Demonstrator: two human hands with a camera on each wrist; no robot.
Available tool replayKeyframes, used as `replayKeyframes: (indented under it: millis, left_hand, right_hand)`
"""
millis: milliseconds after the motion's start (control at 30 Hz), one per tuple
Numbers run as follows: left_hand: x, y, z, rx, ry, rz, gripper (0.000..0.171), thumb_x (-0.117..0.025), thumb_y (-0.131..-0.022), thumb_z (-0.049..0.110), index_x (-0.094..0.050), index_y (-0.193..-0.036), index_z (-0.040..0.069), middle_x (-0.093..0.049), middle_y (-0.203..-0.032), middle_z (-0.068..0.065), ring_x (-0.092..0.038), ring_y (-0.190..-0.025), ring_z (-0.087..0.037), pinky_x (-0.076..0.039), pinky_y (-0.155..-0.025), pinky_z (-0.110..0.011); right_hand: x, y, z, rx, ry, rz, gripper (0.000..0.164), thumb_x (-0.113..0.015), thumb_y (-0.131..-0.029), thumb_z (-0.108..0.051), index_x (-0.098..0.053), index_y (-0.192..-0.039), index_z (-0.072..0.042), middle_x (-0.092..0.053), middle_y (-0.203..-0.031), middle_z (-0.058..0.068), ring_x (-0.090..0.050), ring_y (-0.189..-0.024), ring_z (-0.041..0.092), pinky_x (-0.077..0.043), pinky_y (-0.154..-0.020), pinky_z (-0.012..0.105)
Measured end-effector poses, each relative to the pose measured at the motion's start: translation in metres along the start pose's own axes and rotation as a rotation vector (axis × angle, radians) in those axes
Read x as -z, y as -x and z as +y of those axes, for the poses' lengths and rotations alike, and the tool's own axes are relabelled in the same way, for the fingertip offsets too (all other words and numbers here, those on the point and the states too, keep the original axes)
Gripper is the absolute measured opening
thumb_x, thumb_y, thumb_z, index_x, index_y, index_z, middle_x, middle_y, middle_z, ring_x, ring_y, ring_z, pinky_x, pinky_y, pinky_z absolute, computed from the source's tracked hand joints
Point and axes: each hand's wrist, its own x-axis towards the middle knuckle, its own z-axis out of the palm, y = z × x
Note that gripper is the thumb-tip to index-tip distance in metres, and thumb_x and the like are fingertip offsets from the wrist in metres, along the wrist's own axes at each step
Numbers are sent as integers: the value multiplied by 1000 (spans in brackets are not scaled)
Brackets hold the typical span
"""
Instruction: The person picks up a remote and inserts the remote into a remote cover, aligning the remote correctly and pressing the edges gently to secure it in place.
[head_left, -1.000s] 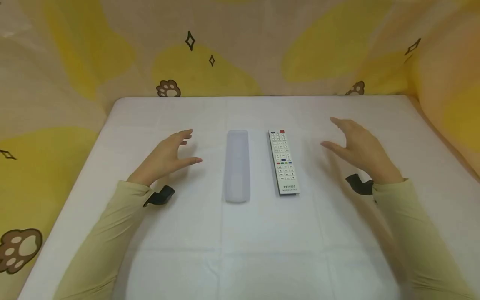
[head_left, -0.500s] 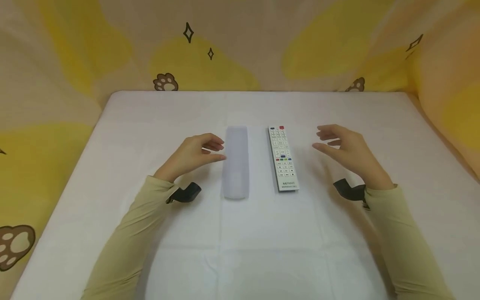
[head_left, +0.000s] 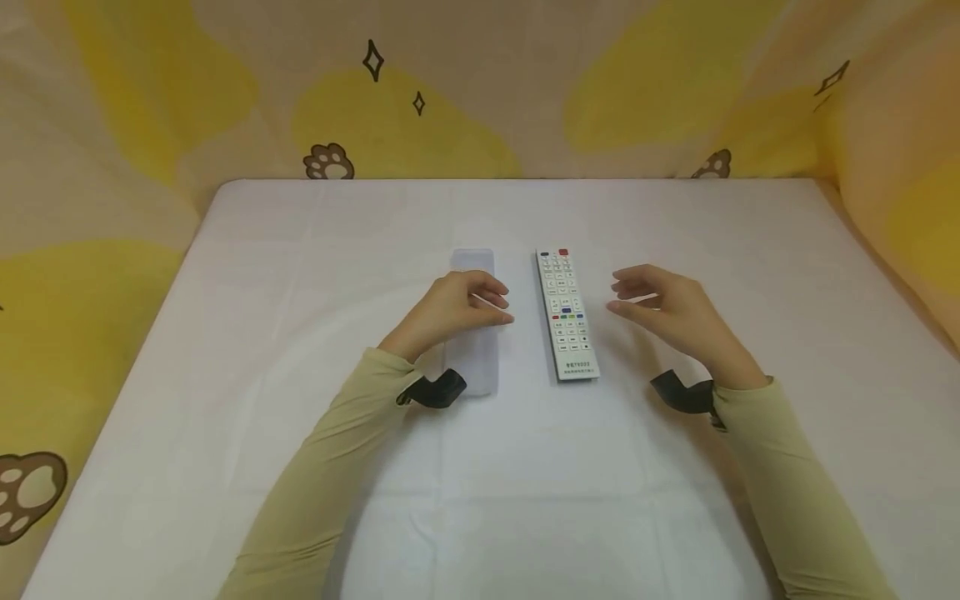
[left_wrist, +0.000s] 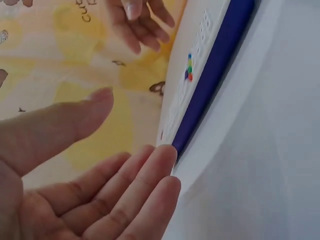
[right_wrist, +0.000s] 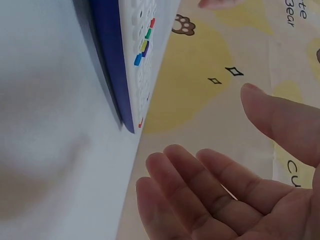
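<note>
We've lifted neither remote (head_left: 567, 317) nor cover (head_left: 485, 360) yet, so basically it's all ahead; left hand (head_left: 452, 305), right hand (head_left: 672, 312) half-spread, empty.

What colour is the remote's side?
Dark blue; the remote's side shows best in the left wrist view.

Remote (head_left: 567, 321) looks plastic, smooth; case (head_left: 484, 362) translucent, matt plastic. Tabletop (head_left: 540, 467) smooth, faintly creased. Backdrop (head_left: 465, 42), sleeves (head_left: 303, 492): matt cloth.

Left grip (left_wrist: 85, 200) at 8 o'clock, thumb (left_wrist: 55, 127) apart from 4 fingers (left_wrist: 135, 194); blue-sided remote (left_wrist: 202, 87) slanting at 1, right grip (left_wrist: 142, 25) at 12, patterned cloth (left_wrist: 60, 75) at 10, desk (left_wrist: 270, 150) at 3.
</note>
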Motion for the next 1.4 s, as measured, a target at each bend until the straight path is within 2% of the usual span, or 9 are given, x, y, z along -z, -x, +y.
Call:
replayKeyframes:
  millis: [100,300,467,567,833,1000,1233,1400]
  left_hand:
    - [-11,-9,5,40,-12,-21,39,-76,-80,19,-64,-114,4,-70,-99,-2,-64,-92,-14,-46,-86,-31]
    - [-32,-19,11,75,12,-50,37,-76,-80,18,-64,-112,6,-69,-97,1,-63,-89,-12,-47,-76,-26]
    - [-45,-18,8,138,44,-12,30,-76,-79,17,-67,-106,6,-71,-93,-2,-63,-87,-13,-46,-72,-22]
    - [-52,-16,6,154,64,16,26,-77,-78,17,-69,-100,6,-72,-89,-3,-64,-85,-12,-45,-72,-21]
    - [-59,-13,4,137,108,40,28,-75,-80,16,-69,-103,3,-72,-90,-6,-67,-87,-12,-48,-79,-23]
    - [-59,-15,0,125,120,58,29,-76,-80,16,-68,-105,2,-72,-90,-7,-67,-88,-13,-48,-81,-24]
    - [-60,-12,-4,145,120,48,29,-76,-80,16,-69,-104,2,-73,-90,-6,-67,-87,-12,-47,-79,-22]
    - [-61,-12,-7,110,167,79,29,-76,-79,12,-69,-104,0,-72,-91,-9,-68,-88,-14,-50,-78,-22]
  right_hand:
    - [-4,-1,0,-11,-10,-5,43,-66,-90,-20,-54,-123,5,-62,-113,20,-60,-102,32,-49,-88,47]
    - [-12,-5,-1,-43,-80,-51,39,-65,-90,-20,-58,-119,5,-64,-107,18,-58,-99,28,-47,-89,44]
    - [-23,-8,3,-112,-224,-116,39,-62,-92,-23,-58,-120,3,-64,-109,18,-58,-99,28,-43,-89,40]
    - [-30,-10,7,-153,-287,-132,38,-62,-92,-23,-58,-120,2,-64,-111,18,-60,-99,27,-43,-91,39]
    - [-40,-12,10,-217,-403,-171,37,-61,-92,-16,-55,-119,9,-64,-106,21,-64,-82,15,-54,-73,24]
    - [-44,-14,11,-211,-452,-168,34,-61,-91,-11,-56,-115,13,-65,-102,19,-62,-79,10,-53,-74,23]
    - [-49,-12,12,-247,-469,-186,34,-62,-90,-10,-56,-114,13,-67,-100,16,-63,-79,9,-52,-74,20]
    - [-50,-12,13,-232,-506,-187,31,-61,-90,-8,-58,-113,13,-65,-103,16,-61,-83,10,-52,-75,20]
